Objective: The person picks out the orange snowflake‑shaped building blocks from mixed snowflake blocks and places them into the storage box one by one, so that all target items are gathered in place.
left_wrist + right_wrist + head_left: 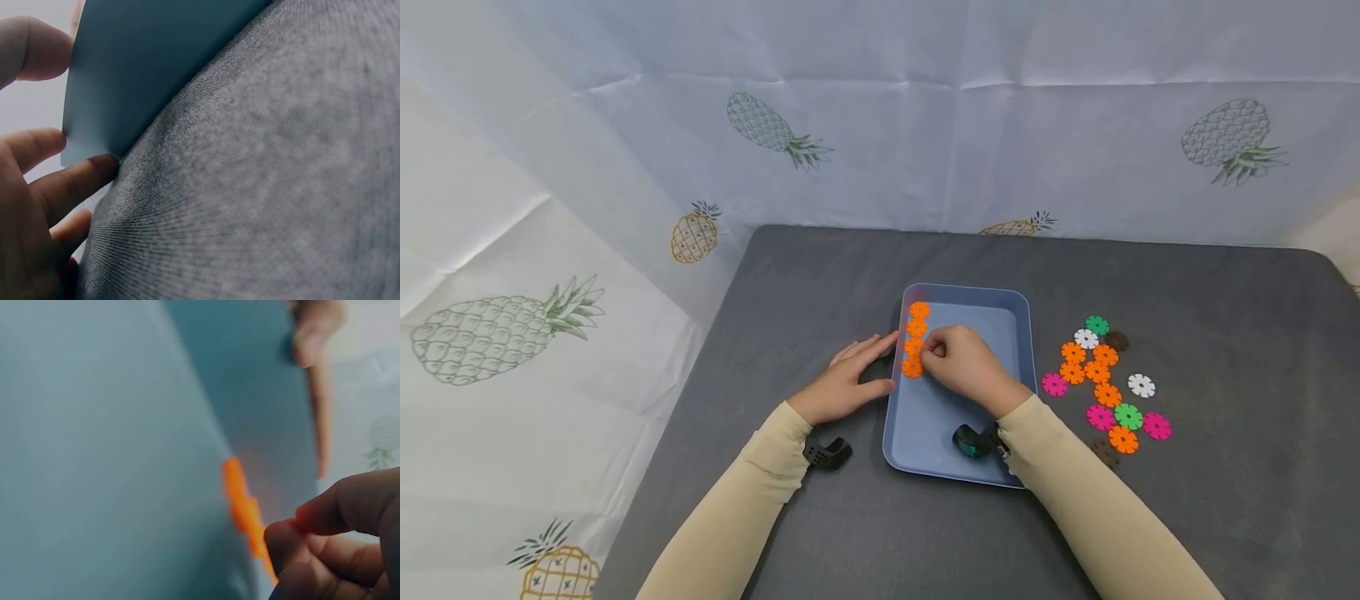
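Touching the outer wall of the blue rectangular tray (pixel 917 437) at its nine o'clock, the left hand (pixel 848 383) holds its fingers wide apart. Inside, toward ten o'clock, four orange notched discs (pixel 917 327) form a column. The right hand (pixel 967 364), over the tray, curls its fingers narrow beside the column's six o'clock end; whether they hold a disc I cannot tell. Beyond, at three o'clock, loose multicoloured notched discs (pixel 1097 372) lie on the dark grey cloth (pixel 1247 392).
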The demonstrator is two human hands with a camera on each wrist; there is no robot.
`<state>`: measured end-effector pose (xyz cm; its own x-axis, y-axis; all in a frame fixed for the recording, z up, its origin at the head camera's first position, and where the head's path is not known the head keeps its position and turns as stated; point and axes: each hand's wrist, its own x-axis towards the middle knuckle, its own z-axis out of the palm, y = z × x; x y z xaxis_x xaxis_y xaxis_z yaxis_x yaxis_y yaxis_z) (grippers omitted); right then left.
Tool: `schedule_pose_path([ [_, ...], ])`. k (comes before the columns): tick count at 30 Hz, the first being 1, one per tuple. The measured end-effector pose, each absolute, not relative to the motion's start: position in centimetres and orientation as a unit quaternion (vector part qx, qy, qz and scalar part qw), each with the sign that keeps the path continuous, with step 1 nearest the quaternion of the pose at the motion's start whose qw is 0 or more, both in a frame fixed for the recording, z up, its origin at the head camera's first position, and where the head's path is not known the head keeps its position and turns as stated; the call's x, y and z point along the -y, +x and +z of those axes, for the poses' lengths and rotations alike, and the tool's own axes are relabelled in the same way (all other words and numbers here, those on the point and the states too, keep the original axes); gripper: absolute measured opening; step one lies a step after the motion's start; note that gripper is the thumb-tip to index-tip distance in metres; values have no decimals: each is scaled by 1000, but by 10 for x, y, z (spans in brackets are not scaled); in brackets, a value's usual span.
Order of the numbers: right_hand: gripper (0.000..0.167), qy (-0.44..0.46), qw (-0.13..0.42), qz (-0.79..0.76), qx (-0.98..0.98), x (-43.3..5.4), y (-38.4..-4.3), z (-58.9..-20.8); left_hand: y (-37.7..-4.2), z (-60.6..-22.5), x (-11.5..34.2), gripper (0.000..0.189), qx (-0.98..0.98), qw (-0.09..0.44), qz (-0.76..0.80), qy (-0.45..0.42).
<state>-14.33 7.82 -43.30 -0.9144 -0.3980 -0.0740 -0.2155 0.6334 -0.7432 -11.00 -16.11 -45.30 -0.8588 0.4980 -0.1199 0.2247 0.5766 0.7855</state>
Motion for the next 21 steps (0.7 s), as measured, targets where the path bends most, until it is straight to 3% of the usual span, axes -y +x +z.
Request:
schedule_pose_path([
  [14, 16, -157, 152, -403, -889, -93, -135, -405, -109, -452, 161, 75, -872, 167, 412, 204],
  [21, 20, -150, 135, -393, -897, -112, -131, -395, -109, -451, 160, 76, -872, 167, 412, 202],
])
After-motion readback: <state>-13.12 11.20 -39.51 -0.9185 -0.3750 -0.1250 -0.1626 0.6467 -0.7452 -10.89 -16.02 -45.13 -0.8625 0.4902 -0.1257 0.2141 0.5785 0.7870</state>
